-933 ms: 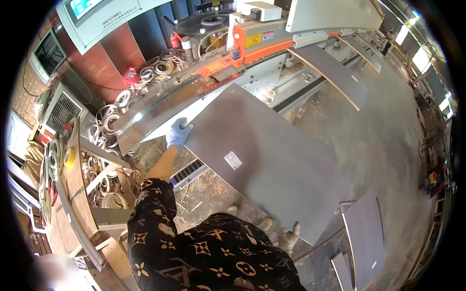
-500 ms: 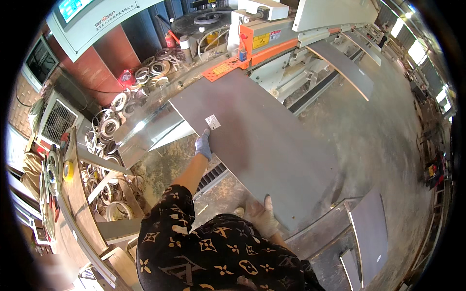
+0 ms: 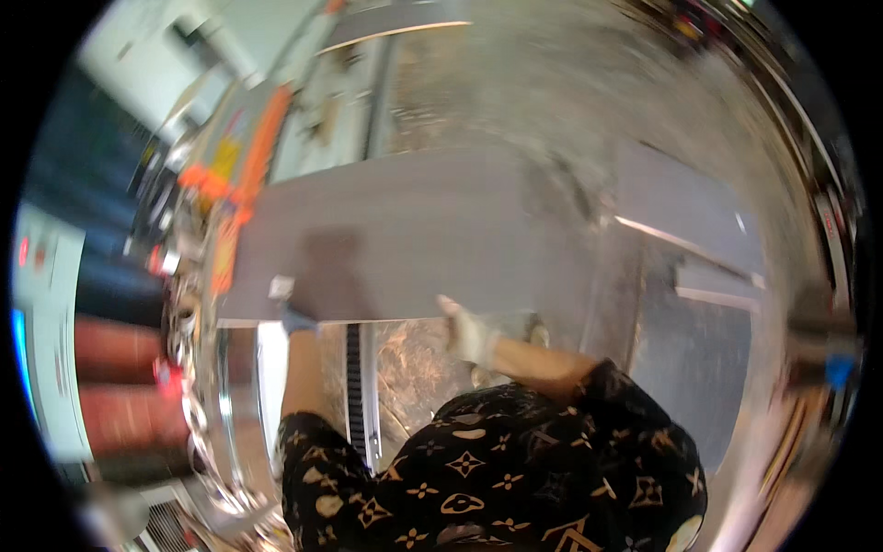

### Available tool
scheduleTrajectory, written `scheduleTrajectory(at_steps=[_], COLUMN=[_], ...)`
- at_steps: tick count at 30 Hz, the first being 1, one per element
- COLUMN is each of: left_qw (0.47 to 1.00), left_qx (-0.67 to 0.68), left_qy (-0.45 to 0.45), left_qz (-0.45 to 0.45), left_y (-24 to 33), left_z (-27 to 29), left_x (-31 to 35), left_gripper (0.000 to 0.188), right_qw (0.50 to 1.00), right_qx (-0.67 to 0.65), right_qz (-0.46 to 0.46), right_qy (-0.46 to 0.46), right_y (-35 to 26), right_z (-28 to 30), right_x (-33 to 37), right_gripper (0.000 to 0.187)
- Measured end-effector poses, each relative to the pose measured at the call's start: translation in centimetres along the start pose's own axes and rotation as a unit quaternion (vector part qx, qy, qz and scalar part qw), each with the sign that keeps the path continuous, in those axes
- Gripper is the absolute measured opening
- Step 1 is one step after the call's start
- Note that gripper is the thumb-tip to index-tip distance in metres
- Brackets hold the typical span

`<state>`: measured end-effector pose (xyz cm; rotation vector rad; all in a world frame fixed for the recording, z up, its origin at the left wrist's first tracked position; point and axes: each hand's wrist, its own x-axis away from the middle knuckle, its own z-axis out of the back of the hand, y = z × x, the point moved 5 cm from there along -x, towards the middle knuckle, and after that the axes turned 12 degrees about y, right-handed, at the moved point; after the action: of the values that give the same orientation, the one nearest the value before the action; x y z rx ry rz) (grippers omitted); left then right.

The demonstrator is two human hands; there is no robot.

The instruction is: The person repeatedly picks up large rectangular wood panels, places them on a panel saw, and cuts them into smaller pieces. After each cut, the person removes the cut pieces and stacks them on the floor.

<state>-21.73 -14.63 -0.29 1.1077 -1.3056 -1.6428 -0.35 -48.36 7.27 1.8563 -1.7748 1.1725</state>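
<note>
A large grey-brown rectangular board [image 3: 432, 230] lies in front of me, its left end against the orange guide of a machine. A small white label [image 3: 281, 287] is on its near left part. My left hand [image 3: 300, 318], in a bluish glove, grips the near edge beside that label, fingers partly hidden below. Farther right, my right hand [image 3: 469, 337], in a whitish glove, holds the same edge with its thumb on top and its other fingers out of sight. Motion blurs the picture.
The machine's orange guide [image 3: 223, 248] runs along the left. Another grey board [image 3: 395, 18] lies on the machine's supports at the far end. To the right are a further grey board [image 3: 685, 202] and a dark panel [image 3: 694, 359]. A slotted black track [image 3: 355, 386] passes under the near edge.
My view has swung to the right, so the machine now shows at the left. My right hand has moved along the near edge toward my left hand. My left hand stays by the label.
</note>
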Motion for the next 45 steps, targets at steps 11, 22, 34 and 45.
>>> scheduleTrajectory(at_steps=[11, 22, 34, 45], left_qw=[0.962, 0.906, 0.821, 0.917], left_qx=[0.011, 0.010, 0.047, 0.049], left_qy=[0.271, 0.181, -0.328, -0.114], left_qz=[-0.017, 0.382, 0.465, 0.378], left_y=[13.9, 6.8, 9.8, 19.4], left_z=[-13.4, -27.1, -60.0, -38.6], left_x=[8.9, 21.6, 25.7, 19.8], left_gripper=[0.054, 0.049, 0.047, 0.035], right_qw=[0.985, 0.828, 0.960, 0.820], right_qx=[-0.047, -0.263, -0.120, -0.371], right_qz=[0.053, 0.384, 0.132, 0.407], right_qy=[0.156, 0.312, 0.214, 0.155], right_y=[-17.5, -40.4, -23.2, -29.5], right_z=[27.6, 54.1, 32.8, 54.5], right_x=[-2.1, -6.4, 11.1, 22.6], right_gripper=[0.069, 0.036, 0.039, 0.060])
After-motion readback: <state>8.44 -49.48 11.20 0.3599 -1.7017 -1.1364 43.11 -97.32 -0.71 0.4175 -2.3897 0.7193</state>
